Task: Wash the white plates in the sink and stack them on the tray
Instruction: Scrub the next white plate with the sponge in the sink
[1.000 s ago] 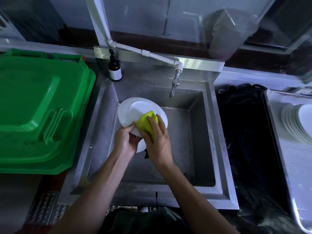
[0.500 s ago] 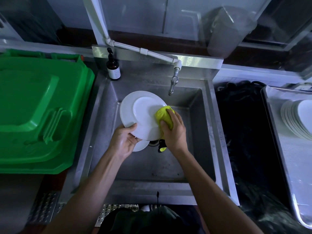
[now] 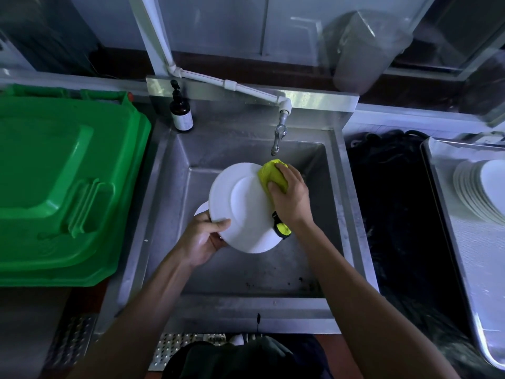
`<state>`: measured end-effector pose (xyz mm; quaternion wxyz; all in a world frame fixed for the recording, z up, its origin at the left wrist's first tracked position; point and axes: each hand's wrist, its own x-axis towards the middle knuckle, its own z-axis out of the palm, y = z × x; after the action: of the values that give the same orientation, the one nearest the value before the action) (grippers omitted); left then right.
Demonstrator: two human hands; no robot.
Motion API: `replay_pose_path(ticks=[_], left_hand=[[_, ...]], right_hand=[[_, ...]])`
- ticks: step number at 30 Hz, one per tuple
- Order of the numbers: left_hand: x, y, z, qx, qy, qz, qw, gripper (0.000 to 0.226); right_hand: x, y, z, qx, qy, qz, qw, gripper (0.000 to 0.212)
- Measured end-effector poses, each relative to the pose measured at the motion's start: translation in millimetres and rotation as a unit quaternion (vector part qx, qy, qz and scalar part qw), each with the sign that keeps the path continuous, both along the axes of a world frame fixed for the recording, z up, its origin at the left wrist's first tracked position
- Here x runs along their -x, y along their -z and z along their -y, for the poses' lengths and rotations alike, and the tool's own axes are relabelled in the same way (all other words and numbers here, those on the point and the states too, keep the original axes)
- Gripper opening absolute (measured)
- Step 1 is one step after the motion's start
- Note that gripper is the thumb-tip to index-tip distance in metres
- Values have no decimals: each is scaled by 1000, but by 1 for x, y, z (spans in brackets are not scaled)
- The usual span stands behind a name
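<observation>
Over the steel sink (image 3: pixel 338 203), my left hand (image 3: pixel 203 239) grips a white plate (image 3: pixel 240 209) by its lower left rim, thumb on the face. My right hand (image 3: pixel 291 198) presses a yellow-green cloth (image 3: pixel 273 173) against the plate's upper right edge, just below the tap (image 3: pixel 278 138). A tail of the cloth hangs under my right wrist. The rim of a second white plate (image 3: pixel 200 210) peeks out behind the held one. On the steel tray (image 3: pixel 464 258) at the far right lies a stack of white plates (image 3: pixel 481 192).
A green plastic bin lid (image 3: pixel 62 187) fills the left side, next to the sink. A dark soap bottle (image 3: pixel 181 113) stands on the sink's back left corner. Black netting or bags (image 3: pixel 396 209) lie between sink and tray. A white pipe (image 3: pixel 226 83) feeds the tap.
My right hand has wiped the cloth from the plate's middle to its upper right edge. The left hand has kept hold and turned the plate more face-up.
</observation>
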<state>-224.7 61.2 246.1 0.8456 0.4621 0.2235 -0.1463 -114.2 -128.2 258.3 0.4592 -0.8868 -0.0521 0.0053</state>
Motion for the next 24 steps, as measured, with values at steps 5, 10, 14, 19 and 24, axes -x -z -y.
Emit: replay_pose_path(ticks=[5,10,14,19,24], left_hand=[[-2,-6,3,-28,45,14,998,41],[-5,-5,7,-27,41,24,999,28],[-9,0,6,-32,30,27,999,27],[-11,3,6,-43,16,28,999,26],[-13,7,5,-42,-7,17,999,25]], right_hand=[[-3,-14,-12,-4,-31,24,999,51],[4,-24,-29,15,-86,82,993,52],[17,-27,-44,23,-138,93,986,55],[33,-23,-52,18,-195,112,974,57],[48,-16,-54,12,-225,101,969,58]])
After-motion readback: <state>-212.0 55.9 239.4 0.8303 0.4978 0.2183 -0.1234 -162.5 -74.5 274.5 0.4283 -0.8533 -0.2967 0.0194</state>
